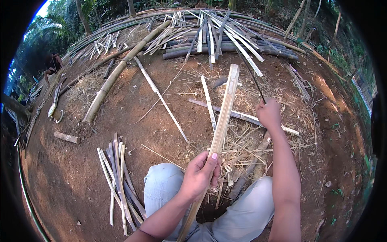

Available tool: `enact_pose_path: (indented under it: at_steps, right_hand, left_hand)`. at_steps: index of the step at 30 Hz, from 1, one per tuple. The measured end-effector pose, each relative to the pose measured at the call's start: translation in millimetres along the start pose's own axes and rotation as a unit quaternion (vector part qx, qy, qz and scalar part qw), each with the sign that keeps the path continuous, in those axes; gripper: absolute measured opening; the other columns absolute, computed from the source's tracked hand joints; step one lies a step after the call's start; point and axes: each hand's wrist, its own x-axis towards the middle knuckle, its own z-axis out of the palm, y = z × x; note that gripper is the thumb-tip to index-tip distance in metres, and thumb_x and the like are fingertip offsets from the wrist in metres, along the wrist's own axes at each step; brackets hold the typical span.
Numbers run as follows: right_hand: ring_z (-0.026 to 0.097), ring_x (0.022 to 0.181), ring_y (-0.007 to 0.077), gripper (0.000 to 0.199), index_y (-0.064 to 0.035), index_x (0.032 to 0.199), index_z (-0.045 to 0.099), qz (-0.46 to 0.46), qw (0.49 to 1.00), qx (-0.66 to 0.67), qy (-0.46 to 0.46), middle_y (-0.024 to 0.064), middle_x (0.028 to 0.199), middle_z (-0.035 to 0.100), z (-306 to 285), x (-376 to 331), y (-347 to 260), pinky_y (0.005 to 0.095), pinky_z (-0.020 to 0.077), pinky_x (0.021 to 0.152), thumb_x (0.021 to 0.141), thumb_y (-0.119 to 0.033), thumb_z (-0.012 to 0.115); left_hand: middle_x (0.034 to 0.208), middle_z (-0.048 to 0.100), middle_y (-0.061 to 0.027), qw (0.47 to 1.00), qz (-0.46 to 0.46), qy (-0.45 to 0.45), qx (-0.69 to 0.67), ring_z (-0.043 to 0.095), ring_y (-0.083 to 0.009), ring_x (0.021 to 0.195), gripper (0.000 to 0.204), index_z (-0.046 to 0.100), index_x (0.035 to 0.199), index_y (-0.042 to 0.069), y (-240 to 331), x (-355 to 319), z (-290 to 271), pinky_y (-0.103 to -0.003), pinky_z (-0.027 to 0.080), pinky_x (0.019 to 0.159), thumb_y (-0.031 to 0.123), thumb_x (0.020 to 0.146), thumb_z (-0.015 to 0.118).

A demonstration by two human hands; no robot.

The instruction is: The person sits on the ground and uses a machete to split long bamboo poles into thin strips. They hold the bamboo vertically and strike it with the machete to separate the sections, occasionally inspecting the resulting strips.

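My left hand [201, 171] is closed around a long, pale split bamboo strip [225, 105], its thumb lying along the face. The strip slants from between my knees up to the right. My right hand [269, 115] is raised to the right of it, fingers wrapped round a long thin dark knife [254, 77], whose handle is hidden in the fist. The blade points up and away and stands apart from the strip. Beyond the strip, another split bamboo piece [246, 117] lies on the ground, crossed by a shorter pale slat [208, 103].
Curly shavings [242, 151] litter the ground before my knees. A bundle of slats [121, 181] lies left of my leg. Thick bamboo poles [105, 94] and heaped split strips [209, 36] spread further off. At the far left another person [52, 66] bends near some bamboo.
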Motion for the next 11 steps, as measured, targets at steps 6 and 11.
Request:
enact_pose_path:
  at_steps: [6, 11]
  right_hand:
    - [0.063, 0.059, 0.0350, 0.011, -0.0033, 0.071, 0.059, -0.244, 0.970, -0.001, -0.020, 0.0154, 0.063, 0.062, -22.0, -31.1, -43.5, 0.0458, 0.0499, 0.058, 0.075, -0.010, 0.067]
    - [0.066, 0.063, 0.0337, 0.010, -0.0072, 0.073, 0.059, -0.298, 0.954, 0.011, -0.016, 0.0123, 0.068, 0.065, -25.2, -36.7, -67.1, 0.0464, 0.0516, 0.061, 0.072, -0.010, 0.069]
  left_hand:
    - [0.094, 0.066, -0.0132, 0.992, 0.032, -0.063, 0.103, 0.068, -0.0190, 0.076, 0.033, 0.059, 0.113, -0.002, 40.4, 10.6, -8.9, -0.030, 0.056, 0.066, 0.028, 0.103, 0.047]
    - [0.111, 0.064, -0.0173, 0.986, 0.021, -0.155, 0.057, 0.069, -0.0259, 0.093, 0.046, 0.051, 0.129, -0.001, 72.5, 53.7, -2.4, -0.037, 0.060, 0.078, 0.035, 0.100, 0.051]
